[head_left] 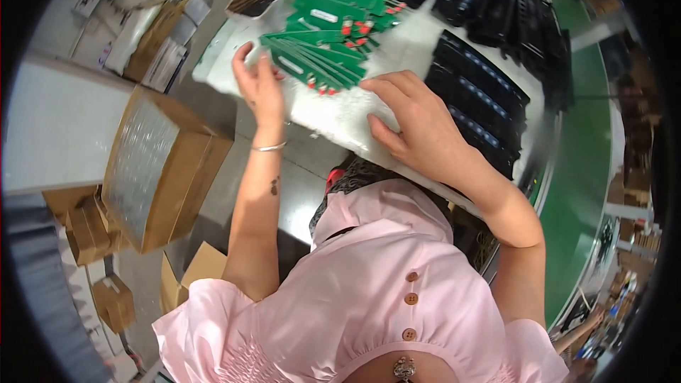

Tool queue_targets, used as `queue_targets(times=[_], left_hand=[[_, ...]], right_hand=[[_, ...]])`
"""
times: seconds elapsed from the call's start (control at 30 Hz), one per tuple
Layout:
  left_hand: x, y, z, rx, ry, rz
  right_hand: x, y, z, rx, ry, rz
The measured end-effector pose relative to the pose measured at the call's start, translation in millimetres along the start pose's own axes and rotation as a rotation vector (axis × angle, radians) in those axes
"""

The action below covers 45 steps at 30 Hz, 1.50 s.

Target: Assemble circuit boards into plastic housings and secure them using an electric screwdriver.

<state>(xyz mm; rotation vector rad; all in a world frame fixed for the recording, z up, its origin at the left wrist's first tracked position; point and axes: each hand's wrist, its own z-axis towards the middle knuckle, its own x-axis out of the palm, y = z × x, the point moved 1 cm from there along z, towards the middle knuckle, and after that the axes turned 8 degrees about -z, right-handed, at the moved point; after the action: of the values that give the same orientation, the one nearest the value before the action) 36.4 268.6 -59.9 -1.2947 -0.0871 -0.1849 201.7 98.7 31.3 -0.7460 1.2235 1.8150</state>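
Electronics assembly workshop
Green circuit boards fan between and beyond left grip and right grip; black panels and a green surface lie right of the right grip, cardboard cartons left of the left grip

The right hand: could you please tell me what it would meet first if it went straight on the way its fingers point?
Most likely the near fan of green circuit boards, just left of the right hand; depth is unclear, so they may already touch.

Boards left of panels
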Motion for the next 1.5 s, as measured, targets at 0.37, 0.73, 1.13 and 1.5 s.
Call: queue_targets(times=[0.37,0.73,1.13,1.5], left_hand=[[11.4,17.2,-28.8,0.116,-0.077,-0.158],[13.1,13.9,-32.1,0.041,-0.033,-0.243],[13.3,-9.2,-45.5,-0.077,-0.268,-0.501],[189.3,-77.8,-77.1,-1.012,0.620,-1.328]], right_hand=[[58.7,3.5,46.9,-0.140,-0.044,-0.546],[73.8,3.3,56.9,-0.025,0.017,-0.498],[26.7,-14.1,61.5,-0.074,-0.013,-0.120],[-77.2,-103.7,4.2,0.135,-0.214,0.116]])
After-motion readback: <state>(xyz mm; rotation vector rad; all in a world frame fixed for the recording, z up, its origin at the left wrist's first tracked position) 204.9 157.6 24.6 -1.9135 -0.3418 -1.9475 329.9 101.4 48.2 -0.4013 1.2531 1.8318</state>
